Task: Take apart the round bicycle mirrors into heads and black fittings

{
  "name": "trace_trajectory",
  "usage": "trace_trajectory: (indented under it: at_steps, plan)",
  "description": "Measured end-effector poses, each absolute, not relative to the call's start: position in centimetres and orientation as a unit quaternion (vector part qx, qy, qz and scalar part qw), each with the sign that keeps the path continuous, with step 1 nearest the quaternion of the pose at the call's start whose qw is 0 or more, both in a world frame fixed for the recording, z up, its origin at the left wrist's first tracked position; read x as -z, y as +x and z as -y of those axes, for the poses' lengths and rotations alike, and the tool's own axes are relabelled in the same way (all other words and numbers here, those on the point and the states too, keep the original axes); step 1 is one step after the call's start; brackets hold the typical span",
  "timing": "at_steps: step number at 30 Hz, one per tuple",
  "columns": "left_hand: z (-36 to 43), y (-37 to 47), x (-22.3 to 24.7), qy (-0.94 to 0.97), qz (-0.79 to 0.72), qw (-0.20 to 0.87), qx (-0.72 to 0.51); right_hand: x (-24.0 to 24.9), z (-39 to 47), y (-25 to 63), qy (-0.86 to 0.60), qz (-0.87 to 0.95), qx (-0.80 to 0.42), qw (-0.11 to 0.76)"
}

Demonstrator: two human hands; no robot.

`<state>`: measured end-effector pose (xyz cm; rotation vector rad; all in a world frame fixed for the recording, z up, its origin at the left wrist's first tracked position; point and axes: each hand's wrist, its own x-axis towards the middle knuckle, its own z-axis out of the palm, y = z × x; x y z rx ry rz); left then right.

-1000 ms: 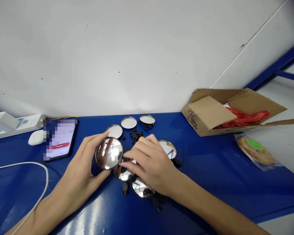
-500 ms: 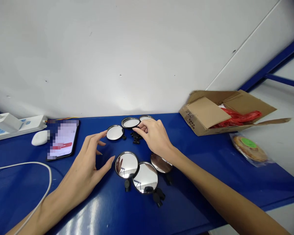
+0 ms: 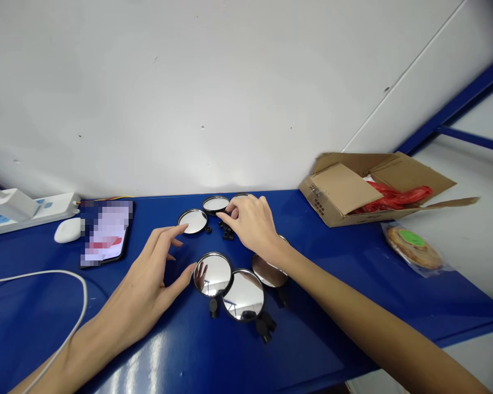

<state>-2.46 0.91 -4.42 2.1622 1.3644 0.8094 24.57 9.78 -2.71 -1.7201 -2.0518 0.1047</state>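
Several round mirrors with black rims and black mounts lie on the blue table. My left hand (image 3: pixel 152 279) has its fingers spread and holds nothing; its fingertips are at the back left mirror (image 3: pixel 193 221), and its thumb is at the edge of a front mirror (image 3: pixel 212 275). Another front mirror (image 3: pixel 244 295) overlaps that one, and a third (image 3: pixel 269 271) lies partly under my right forearm. My right hand (image 3: pixel 252 221) is pinched at the back mirror (image 3: pixel 216 204) and the black mounts (image 3: pixel 227 231); whatever is between its fingertips is too small to make out. One more mirror (image 3: pixel 241 195) is mostly hidden behind it.
On the left are a phone (image 3: pixel 109 232), a white case (image 3: pixel 68 230), a power strip (image 3: pixel 57 208) and a white cable (image 3: pixel 84 301). An open cardboard box (image 3: pixel 337 189) with red plastic stands at the right, beside a wrapped round item (image 3: pixel 414 249). A white wall rises behind.
My right hand has shifted slightly left, and the back middle mirror has moved a little left and away. My left fingertips have moved slightly right, over the back left mirror's edge.
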Motion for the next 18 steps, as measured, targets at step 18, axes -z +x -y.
trace_trajectory:
  at_steps: [18]
  plan:
    - [-0.2, -2.4, 3.4, 0.912, -0.318, 0.229, -0.123, 3.2, -3.3, 27.7, -0.539, 0.762, -0.034, 0.357]
